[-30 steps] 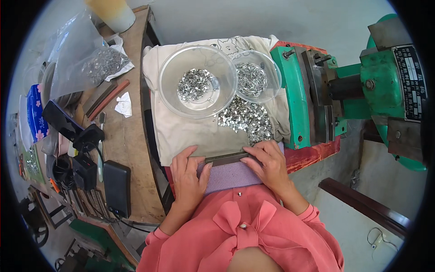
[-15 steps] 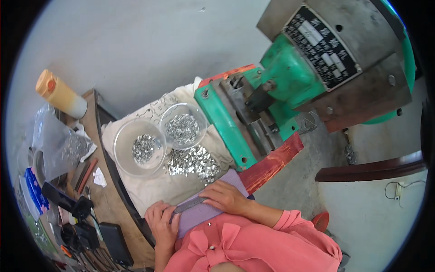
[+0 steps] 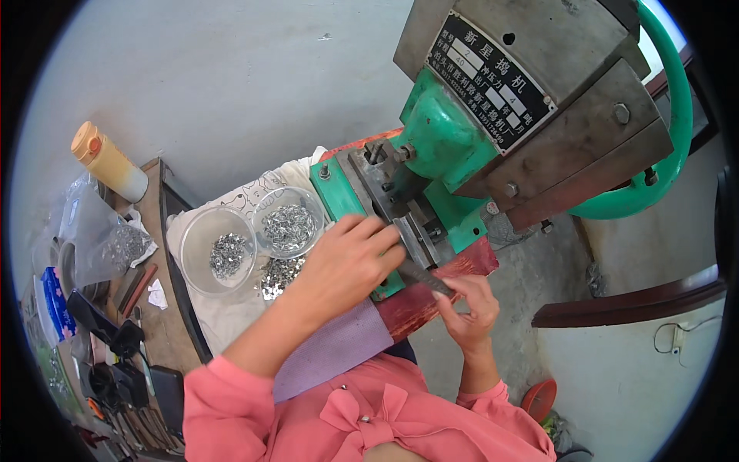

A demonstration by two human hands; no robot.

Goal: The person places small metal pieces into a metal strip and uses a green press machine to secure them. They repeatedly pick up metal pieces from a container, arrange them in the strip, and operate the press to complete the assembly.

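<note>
My left hand is at the front of the green and grey bench press, its fingers bent over the near end of a dark, flat metal strip. Its thumb is hidden beneath. At the strip's other end my right hand pinches it between thumb and fingers. The strip slants down to the right, just before the press's steel die. Left of the press stand two clear plastic tubs, a larger one and a smaller one, with small shiny metal pieces in both. My left hand partly covers a loose heap of pieces.
A purple cloth lies before me, beside the red board under the press. The left table holds a yellow bottle, a plastic bag and several tools. A green wheel rim curves at the press's right side.
Both hands have moved from the purple cloth up and right to the press, carrying the strip. My left hand now hides part of the heap. The view has shifted slightly.
</note>
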